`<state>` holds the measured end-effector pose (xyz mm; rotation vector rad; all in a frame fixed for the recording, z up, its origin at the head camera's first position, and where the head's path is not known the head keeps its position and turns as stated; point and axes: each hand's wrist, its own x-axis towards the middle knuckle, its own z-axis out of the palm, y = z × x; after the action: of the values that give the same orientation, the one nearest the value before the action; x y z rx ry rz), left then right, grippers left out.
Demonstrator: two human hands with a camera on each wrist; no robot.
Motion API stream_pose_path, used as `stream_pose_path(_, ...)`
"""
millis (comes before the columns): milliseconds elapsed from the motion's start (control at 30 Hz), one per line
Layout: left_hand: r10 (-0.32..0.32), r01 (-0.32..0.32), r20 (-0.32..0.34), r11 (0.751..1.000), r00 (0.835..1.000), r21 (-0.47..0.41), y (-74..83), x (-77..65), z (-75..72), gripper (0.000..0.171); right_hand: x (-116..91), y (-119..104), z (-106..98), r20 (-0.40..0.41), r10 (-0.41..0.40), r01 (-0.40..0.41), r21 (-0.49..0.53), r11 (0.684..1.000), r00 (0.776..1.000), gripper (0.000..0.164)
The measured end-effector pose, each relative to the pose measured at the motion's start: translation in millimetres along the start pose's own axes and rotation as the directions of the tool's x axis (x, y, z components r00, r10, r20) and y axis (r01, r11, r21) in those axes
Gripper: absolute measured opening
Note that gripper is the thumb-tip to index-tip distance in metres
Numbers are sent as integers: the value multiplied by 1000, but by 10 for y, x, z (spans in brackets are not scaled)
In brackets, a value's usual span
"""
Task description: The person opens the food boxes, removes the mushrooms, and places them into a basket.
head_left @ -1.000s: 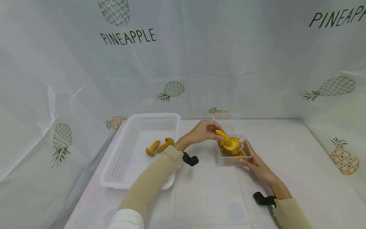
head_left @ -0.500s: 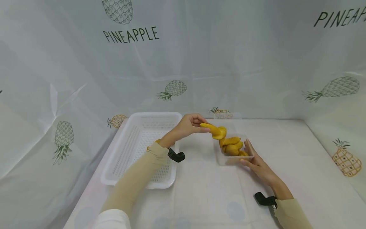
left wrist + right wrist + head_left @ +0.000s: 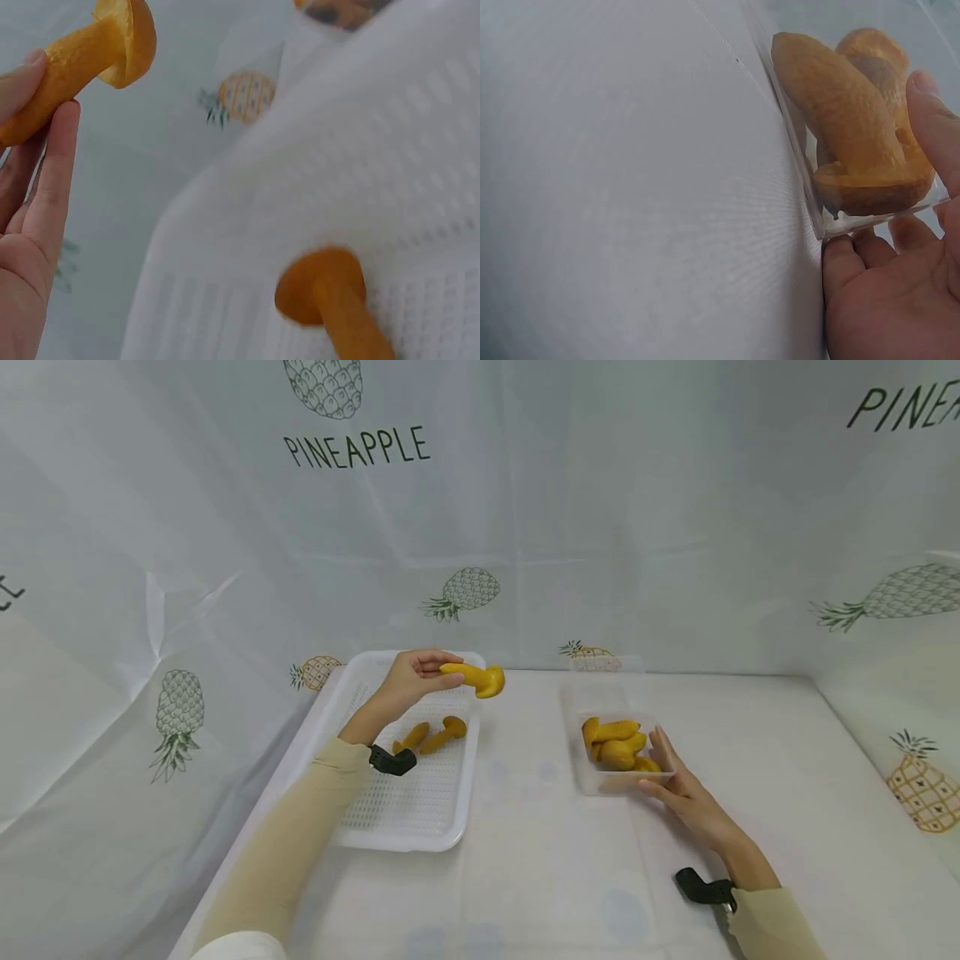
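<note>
My left hand (image 3: 420, 678) pinches a yellow mushroom (image 3: 478, 680) by its stem, above the right rear of a white perforated basket (image 3: 467, 793). In the left wrist view that mushroom (image 3: 124, 45) has its cap pointing away from the fingers. Two more mushrooms (image 3: 444, 735) lie in the basket. A clear plastic box (image 3: 600, 787) stands to the right with several yellow mushrooms (image 3: 618, 753) inside. My right hand (image 3: 684, 793) holds the box at its near right corner, thumb on one side and fingers on the other. The right wrist view shows mushrooms (image 3: 840, 105) through the clear wall.
The box's clear lid (image 3: 606, 665) stands open at the back. A pale cloth with faint dots covers the table (image 3: 540, 877). Behind it hangs a white sheet (image 3: 570, 527) printed with pineapples.
My left hand has lifted the mushroom out of the clear box and carried it left, over the basket. The right hand stays at the box. The view has shifted slightly.
</note>
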<state>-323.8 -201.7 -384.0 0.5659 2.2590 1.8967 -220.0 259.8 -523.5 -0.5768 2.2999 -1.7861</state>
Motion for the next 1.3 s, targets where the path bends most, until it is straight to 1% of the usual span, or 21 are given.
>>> stream_pose_path(100,-28,29,-50,999,998,24,-98,-63,-169,37,-16,8,1,-4,0,0,0,1000,1000,89)
stream_pose_path(200,-53,57,-91,997,994,43,-197,-116,-284,41,-33,11,9,-7,5,-5,1,1000,1000,89)
stream_pose_path(367,-99,103,-123,994,987,25,-345,-153,-381,42,-40,1,20,-10,8,-8,-6,1000,1000,89)
stream_pose_path(533,-178,184,-149,982,973,31,-515,-154,-449,43,-35,-11,17,-10,11,-11,-12,1000,1000,89)
stream_pose_path(600,-208,213,-159,977,965,15,-595,-148,-470,43,-35,-11,14,-7,12,-12,-12,1000,1000,89)
stream_pose_path(733,-241,237,-163,971,957,-42,-744,-128,-495,42,-35,-4,10,-8,18,-18,-15,1000,1000,89)
stream_pose_path(800,-259,252,-157,966,953,-64,-817,-117,-503,42,-36,4,9,-11,21,-21,-12,1000,1000,89)
stream_pose_path(933,-303,296,-134,953,943,-70,-928,-114,-505,43,-37,22,15,-10,20,-20,5,1000,1000,89)
stream_pose_path(1033,-325,320,-134,945,936,-63,-978,-114,-497,44,-37,28,22,-8,19,-19,6,1000,1000,90)
stream_pose_path(1100,-338,329,-144,941,930,-85,-1013,-98,-492,44,-34,26,21,-11,20,-20,1,1000,1000,90)
stream_pose_path(1267,-362,352,-135,932,922,-90,-1072,-61,-481,48,-18,8,7,-13,13,-13,6,1000,1000,89)
stream_pose_path(1300,-363,355,-128,931,923,-82,-1078,-57,-479,49,-15,4,2,-11,10,-10,11,1000,1000,89)
